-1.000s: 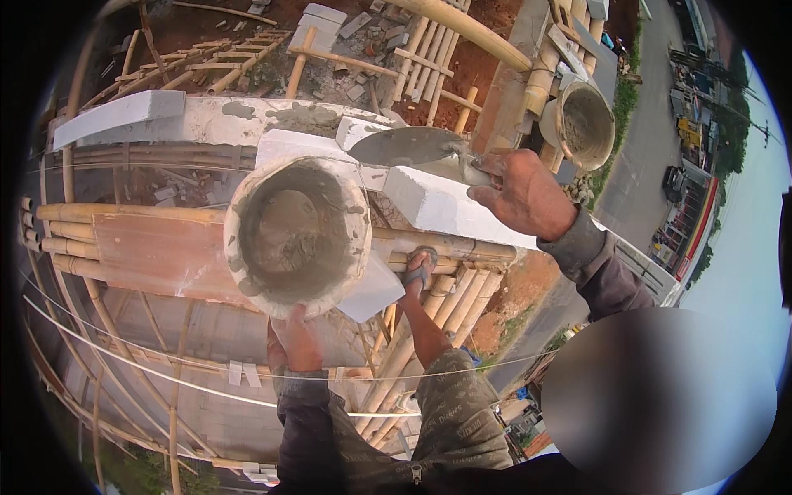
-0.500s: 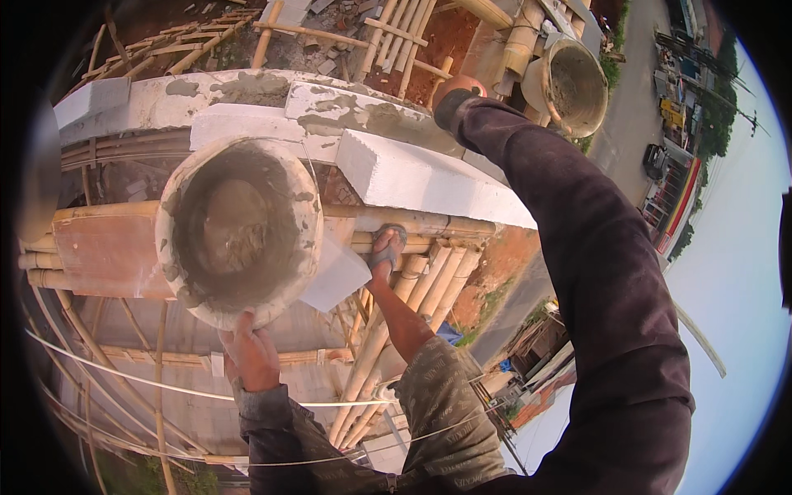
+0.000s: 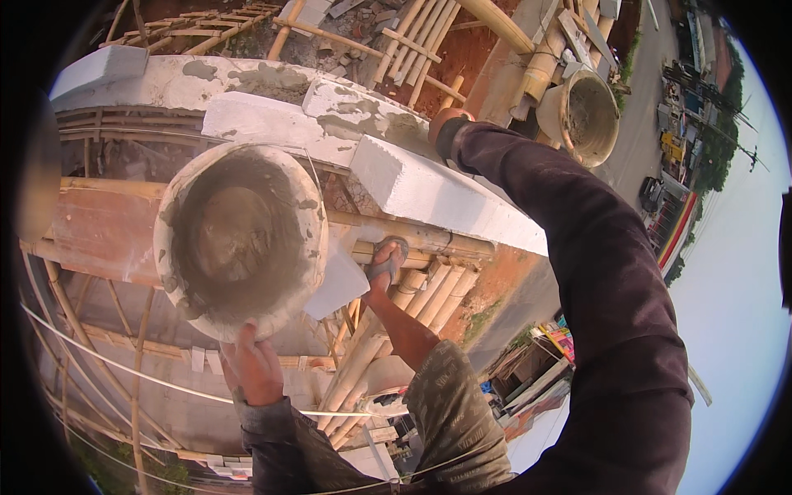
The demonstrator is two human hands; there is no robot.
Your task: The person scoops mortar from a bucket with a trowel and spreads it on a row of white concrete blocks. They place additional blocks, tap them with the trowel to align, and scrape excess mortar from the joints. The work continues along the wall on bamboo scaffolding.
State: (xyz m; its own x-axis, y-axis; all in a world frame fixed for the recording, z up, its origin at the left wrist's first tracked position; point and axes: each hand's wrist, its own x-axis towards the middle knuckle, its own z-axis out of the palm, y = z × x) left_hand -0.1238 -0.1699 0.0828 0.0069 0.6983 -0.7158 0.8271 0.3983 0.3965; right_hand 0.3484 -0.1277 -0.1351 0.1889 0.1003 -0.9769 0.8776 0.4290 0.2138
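A mortar-crusted bucket point(image 3: 309, 247) with wet grey mortar inside tilts toward me at the left of the wall. The fingers of my left hand point(image 3: 252, 369) are closed on its near lower rim, with the thumb side toward the opening. My right arm stretches far forward over the wall, and my right hand point(image 3: 450, 125) is beside the wall's mortared top; its fingers are mostly hidden, so what it holds, if anything, does not show. A long white block point(image 3: 437, 194) lies at an angle in front of the wall, below that hand.
A second bucket point(image 3: 592, 117) sits at the far right beside bamboo poles point(image 3: 544, 74). More white blocks point(image 3: 247, 117) rest along the wall. My sandaled foot point(image 3: 388, 257) stands on bamboo scaffolding, with open drops around it. A road point(image 3: 635, 99) runs below at right.
The view has shifted slightly, so the wall, blocks and far bucket sit a little further right. The bucket in my left hand appears slightly lower. My right hand stays by the wall.
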